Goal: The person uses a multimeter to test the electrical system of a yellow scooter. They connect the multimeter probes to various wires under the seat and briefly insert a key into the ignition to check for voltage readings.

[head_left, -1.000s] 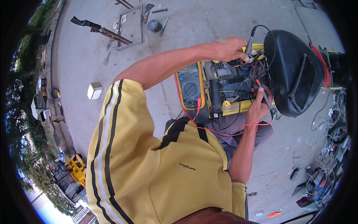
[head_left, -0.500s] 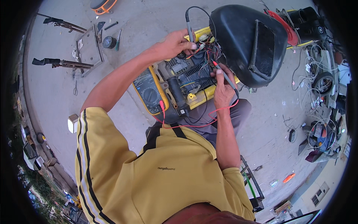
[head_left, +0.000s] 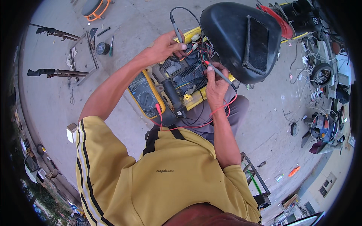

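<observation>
My left hand is closed on a grey test probe with a black lead, beside white connectors at the upper edge of an opened yellow-and-black machine. In my right hand is the red-tipped test probe, slanting toward a bundle of thin coloured wires. Whether either tip touches metal I cannot tell. A yellow-edged multimeter lies against the machine's left side, with a red plug in it. The red lead loops across my lap.
A large black rounded shell with a rectangular recessed panel stands just beyond my right hand. A metal frame, a black roll and a screwdriver lie at the left. Tangled cables and a wheel are at the right.
The whole scene has shifted a little to the left in the picture. Both hands keep their probes, and the right one stays near the wire bundle.
</observation>
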A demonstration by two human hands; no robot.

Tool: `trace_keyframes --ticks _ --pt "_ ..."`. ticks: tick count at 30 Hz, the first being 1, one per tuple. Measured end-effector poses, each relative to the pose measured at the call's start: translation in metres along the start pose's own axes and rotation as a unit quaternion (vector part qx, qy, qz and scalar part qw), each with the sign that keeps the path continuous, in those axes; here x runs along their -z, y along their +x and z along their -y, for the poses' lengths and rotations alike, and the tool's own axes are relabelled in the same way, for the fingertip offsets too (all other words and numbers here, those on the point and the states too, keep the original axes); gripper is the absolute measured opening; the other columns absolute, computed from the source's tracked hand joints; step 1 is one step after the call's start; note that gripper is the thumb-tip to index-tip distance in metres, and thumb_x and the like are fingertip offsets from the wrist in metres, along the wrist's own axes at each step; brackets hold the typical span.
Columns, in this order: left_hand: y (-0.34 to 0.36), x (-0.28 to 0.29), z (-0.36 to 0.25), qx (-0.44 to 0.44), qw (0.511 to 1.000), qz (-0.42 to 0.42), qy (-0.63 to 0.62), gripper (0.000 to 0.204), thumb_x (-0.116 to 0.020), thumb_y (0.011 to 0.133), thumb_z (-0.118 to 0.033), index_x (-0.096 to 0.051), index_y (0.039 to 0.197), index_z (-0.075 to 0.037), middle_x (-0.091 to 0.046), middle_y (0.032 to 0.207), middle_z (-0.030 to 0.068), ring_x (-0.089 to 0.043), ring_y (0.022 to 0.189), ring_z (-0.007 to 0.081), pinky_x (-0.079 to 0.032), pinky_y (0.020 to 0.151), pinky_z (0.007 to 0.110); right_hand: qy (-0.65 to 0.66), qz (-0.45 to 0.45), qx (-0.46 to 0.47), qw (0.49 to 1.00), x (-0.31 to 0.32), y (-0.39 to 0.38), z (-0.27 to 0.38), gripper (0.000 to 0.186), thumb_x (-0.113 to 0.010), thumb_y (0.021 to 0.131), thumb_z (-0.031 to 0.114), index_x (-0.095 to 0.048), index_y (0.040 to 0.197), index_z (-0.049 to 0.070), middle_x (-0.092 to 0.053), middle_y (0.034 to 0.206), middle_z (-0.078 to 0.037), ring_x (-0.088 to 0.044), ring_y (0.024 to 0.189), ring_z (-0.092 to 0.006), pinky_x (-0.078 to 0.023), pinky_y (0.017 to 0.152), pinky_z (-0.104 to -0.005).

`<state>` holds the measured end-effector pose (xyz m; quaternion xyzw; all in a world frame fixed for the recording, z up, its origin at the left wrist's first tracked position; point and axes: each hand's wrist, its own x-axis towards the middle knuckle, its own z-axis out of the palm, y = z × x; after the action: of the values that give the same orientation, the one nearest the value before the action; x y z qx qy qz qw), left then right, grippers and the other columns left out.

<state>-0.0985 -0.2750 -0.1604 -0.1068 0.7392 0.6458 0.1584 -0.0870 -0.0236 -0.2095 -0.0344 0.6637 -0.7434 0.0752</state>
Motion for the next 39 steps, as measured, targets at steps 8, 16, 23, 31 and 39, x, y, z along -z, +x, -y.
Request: trace_keyframes --ticks 8,16,23,31,39 --pt "-0.003 0.005 0.002 -0.022 1.000 -0.012 0.007 0.023 -0.064 0.104 -0.021 -0.052 0.119 -0.009 -0.077 0.098 0.0092 -0.069 0.086 0.0117 -0.046 0.071 0.027 -0.025 -0.017 -0.009 1.000 -0.005 0.002 0.002 0.017 -0.064 0.103 0.010 -0.060 0.112 -0.004 -0.068 0.106 -0.009 -0.066 0.085 -0.0104 -0.058 0.074 -0.0260" --pt "-0.010 0.010 0.001 -0.050 0.999 -0.008 -0.007 0.022 -0.062 0.105 -0.018 -0.052 0.120 -0.006 -0.077 0.102 0.0110 -0.069 0.087 0.0116 -0.049 0.074 0.028 -0.008 -0.042 -0.013 0.999 -0.007 0.004 0.002 0.015 -0.064 0.101 0.004 -0.060 0.112 -0.005 -0.069 0.102 -0.009 -0.066 0.080 -0.0107 -0.058 0.073 -0.0252" --pt "-0.017 0.008 0.000 -0.057 0.998 -0.032 -0.026 0.021 -0.061 0.104 -0.012 -0.054 0.123 -0.006 -0.076 0.103 0.0106 -0.067 0.086 0.0123 -0.051 0.073 0.029 0.012 -0.048 -0.009 0.999 -0.001 0.004 -0.004 0.016 -0.065 0.100 0.003 -0.059 0.113 -0.005 -0.069 0.103 -0.009 -0.067 0.081 -0.0109 -0.059 0.073 -0.0257" --pt "-0.018 0.007 0.003 -0.071 0.997 -0.022 -0.004 0.027 -0.064 0.104 -0.016 -0.055 0.124 -0.001 -0.077 0.100 0.0113 -0.065 0.083 0.0100 -0.050 0.072 0.027 -0.008 -0.044 -0.021 0.999 -0.001 0.001 0.001 0.022 -0.063 0.102 0.006 -0.063 0.119 -0.007 -0.070 0.105 -0.010 -0.068 0.083 -0.0121 -0.058 0.074 -0.0254" --pt "-0.012 0.005 0.012 -0.059 0.998 -0.025 -0.026 0.020 -0.066 0.103 -0.016 -0.061 0.116 -0.001 -0.076 0.104 0.0061 -0.065 0.087 0.0106 -0.052 0.078 0.027 -0.043 -0.037 -0.017 0.998 0.002 0.001 0.000 0.021 -0.062 0.102 0.007 -0.064 0.118 -0.007 -0.070 0.098 -0.009 -0.067 0.079 -0.0112 -0.056 0.072 -0.0249"
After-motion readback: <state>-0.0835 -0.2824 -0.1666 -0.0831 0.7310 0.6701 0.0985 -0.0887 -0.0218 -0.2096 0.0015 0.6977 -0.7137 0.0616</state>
